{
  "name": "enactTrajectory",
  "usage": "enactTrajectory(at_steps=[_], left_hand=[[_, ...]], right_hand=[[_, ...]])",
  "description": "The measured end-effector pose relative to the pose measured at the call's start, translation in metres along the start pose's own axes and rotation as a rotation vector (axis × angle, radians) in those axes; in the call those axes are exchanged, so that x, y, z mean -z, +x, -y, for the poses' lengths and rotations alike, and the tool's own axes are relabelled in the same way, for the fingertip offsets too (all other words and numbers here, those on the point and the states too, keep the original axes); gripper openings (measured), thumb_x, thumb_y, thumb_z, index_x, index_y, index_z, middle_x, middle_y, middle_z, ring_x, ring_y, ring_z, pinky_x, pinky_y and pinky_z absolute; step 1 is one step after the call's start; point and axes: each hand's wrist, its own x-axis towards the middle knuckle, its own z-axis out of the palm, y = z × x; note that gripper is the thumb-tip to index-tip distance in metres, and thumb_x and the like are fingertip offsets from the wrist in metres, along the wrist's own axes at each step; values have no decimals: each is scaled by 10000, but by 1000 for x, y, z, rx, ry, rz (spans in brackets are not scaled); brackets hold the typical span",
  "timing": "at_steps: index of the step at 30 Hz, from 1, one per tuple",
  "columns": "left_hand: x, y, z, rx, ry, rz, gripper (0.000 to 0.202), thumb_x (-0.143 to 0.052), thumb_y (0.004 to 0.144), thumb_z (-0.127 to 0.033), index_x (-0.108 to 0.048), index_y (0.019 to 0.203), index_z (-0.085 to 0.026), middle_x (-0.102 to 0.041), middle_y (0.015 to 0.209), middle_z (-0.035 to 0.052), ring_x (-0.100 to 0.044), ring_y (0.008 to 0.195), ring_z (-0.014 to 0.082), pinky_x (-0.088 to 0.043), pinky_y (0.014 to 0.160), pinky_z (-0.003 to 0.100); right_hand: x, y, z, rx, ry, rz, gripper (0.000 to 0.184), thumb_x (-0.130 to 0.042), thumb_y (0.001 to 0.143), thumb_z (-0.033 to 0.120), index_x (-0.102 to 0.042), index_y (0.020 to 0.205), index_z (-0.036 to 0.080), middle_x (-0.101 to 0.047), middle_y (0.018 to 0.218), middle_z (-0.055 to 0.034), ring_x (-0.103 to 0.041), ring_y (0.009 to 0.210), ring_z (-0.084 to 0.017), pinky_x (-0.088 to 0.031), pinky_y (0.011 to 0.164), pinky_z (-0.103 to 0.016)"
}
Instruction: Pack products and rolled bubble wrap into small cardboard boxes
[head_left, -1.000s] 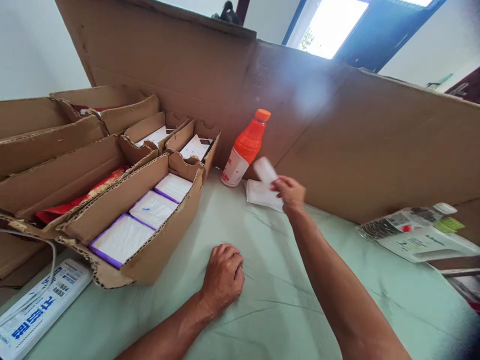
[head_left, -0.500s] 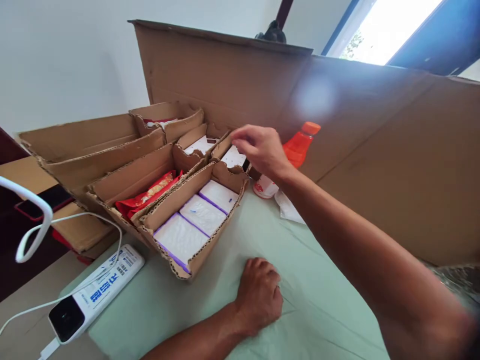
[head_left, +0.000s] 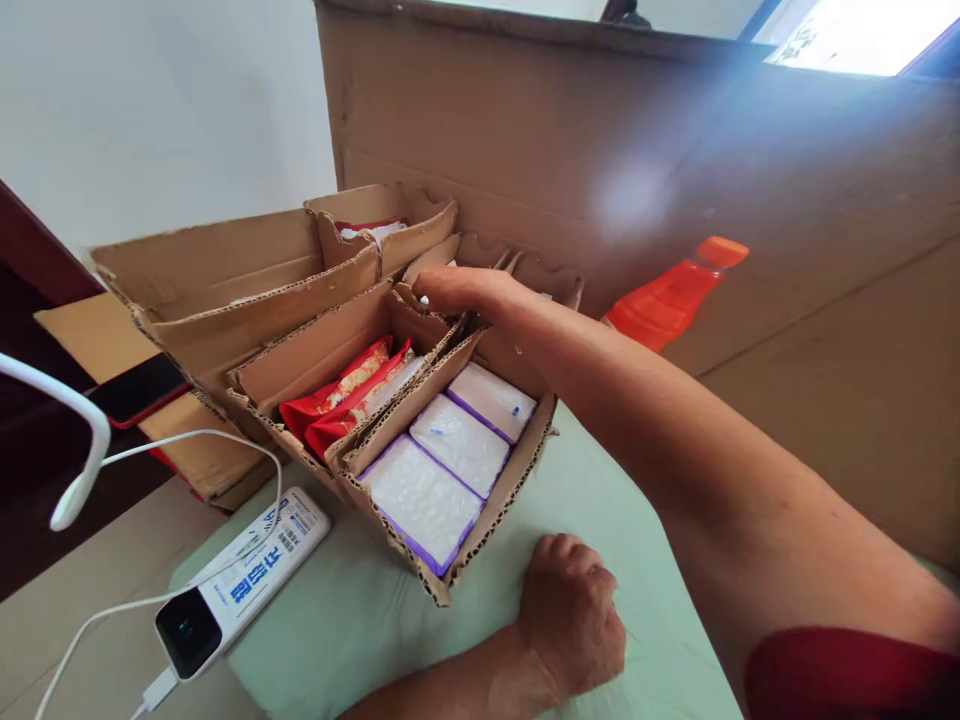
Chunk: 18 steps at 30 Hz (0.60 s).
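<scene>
My right hand [head_left: 457,290] reaches over the back middle of a divided cardboard box [head_left: 499,500]. Its fingers look pressed together and point down, with a small white spot at the tips; what they hold, if anything, is hidden. Below my right forearm, the front compartment holds three white packs with purple edges [head_left: 424,495]. Red packets [head_left: 341,395] lie in the compartment left of them. My left hand [head_left: 574,610] rests as a fist on the green cloth [head_left: 660,590], in front of the box and apart from it.
An orange bottle [head_left: 660,305] stands behind my right forearm, by a tall cardboard panel [head_left: 825,260]. At left, a white power bank [head_left: 244,580] with a cable lies on the cloth's edge. A dark phone [head_left: 142,390] rests on a cardboard box [head_left: 214,450].
My right hand has moved left and down into the box, from near the right rear compartment. The view has shifted, so most things sit farther right. My left fist stays on the cloth.
</scene>
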Motion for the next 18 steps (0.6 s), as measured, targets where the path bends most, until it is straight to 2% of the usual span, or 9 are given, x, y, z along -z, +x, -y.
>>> enactTrajectory(at_steps=[3,5,7,10,12,15,16,18], left_hand=[[1,0,-1,3,-20,-3,97,-585,746,-171,-596,842,-187,-648,987,93,-523,1023,257,-437,899,421],[3,-1,-2,21,-17,-16,90,-587,743,-155,-593,821,-198,-653,985,86,-533,1018,253,-443,908,419],[4,-3,-4,36,-20,-30,88,-580,752,-137,-592,805,-206,-656,989,78,-536,1026,248,-442,933,421],[5,-6,-6,26,-57,-41,109,-559,782,-116,-603,820,-208,-661,1018,75,-533,1061,243,-427,985,428],[4,-8,-7,16,-77,-54,137,-540,794,-95,-612,830,-205,-666,1022,72,-538,1064,239,-425,992,427],[2,-11,-8,5,-85,-78,180,-525,790,-64,-630,852,-195,-678,1028,69,-548,1057,239,-433,974,428],[1,-11,-8,4,-80,-89,191,-526,786,-58,-638,861,-193,-684,1036,69,-552,1058,241,-436,968,430],[-1,-12,-8,-1,-62,-112,209,-530,783,-51,-652,874,-195,-695,1053,67,-561,1065,245,-442,962,435]], right_hand=[[2,-3,7,-57,-65,-66,251,-615,778,51,-765,967,117,-766,1018,-136,-700,970,-250,-469,748,-270],[9,-18,3,-90,-49,-133,233,-601,813,100,-758,980,141,-761,1038,-107,-691,995,-232,-476,779,-261],[17,-49,-8,-118,36,-278,232,-558,860,139,-743,1000,139,-752,998,-77,-688,949,-200,-485,786,-254],[16,-130,-34,-175,290,-635,231,-512,921,212,-706,1016,128,-715,875,-33,-679,814,-144,-502,748,-247],[0,-196,-54,-261,435,-911,229,-504,941,289,-681,988,152,-685,821,-11,-670,757,-126,-517,727,-257],[-49,-284,-91,-440,577,-1218,200,-553,902,366,-652,921,193,-670,770,-1,-658,694,-127,-550,709,-283],[-69,-305,-104,-552,609,-1254,190,-566,884,370,-643,918,199,-678,768,-6,-658,678,-131,-560,700,-288],[-110,-336,-129,-854,595,-1176,194,-555,876,368,-636,924,199,-698,780,-26,-666,661,-138,-567,665,-280]])
